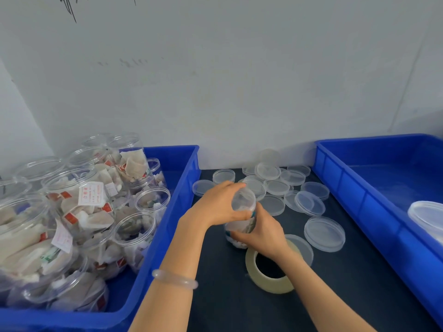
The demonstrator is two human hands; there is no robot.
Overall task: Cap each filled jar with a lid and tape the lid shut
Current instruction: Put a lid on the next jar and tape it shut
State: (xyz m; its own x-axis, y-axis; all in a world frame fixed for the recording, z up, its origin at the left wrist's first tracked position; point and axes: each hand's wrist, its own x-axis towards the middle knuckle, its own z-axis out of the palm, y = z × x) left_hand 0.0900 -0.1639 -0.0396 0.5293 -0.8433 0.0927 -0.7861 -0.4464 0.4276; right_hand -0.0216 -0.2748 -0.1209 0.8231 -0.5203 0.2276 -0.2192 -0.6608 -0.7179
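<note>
Dark surface, loose lids scattered; my left grip clasps the jar at its rim, right grip wraps its base; light, slick plastic, I reckon, so hold the wall firmly.

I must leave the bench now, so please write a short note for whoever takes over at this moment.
Left hand grips the lid on the jar; right hand holds the jar's body.
Tape lies on the table by the right wrist; spare lids lie behind.
Done: lid on this jar's mouth, not taped.
Left: tape this jar, then cap and tape the open jars in the left bin.
</note>
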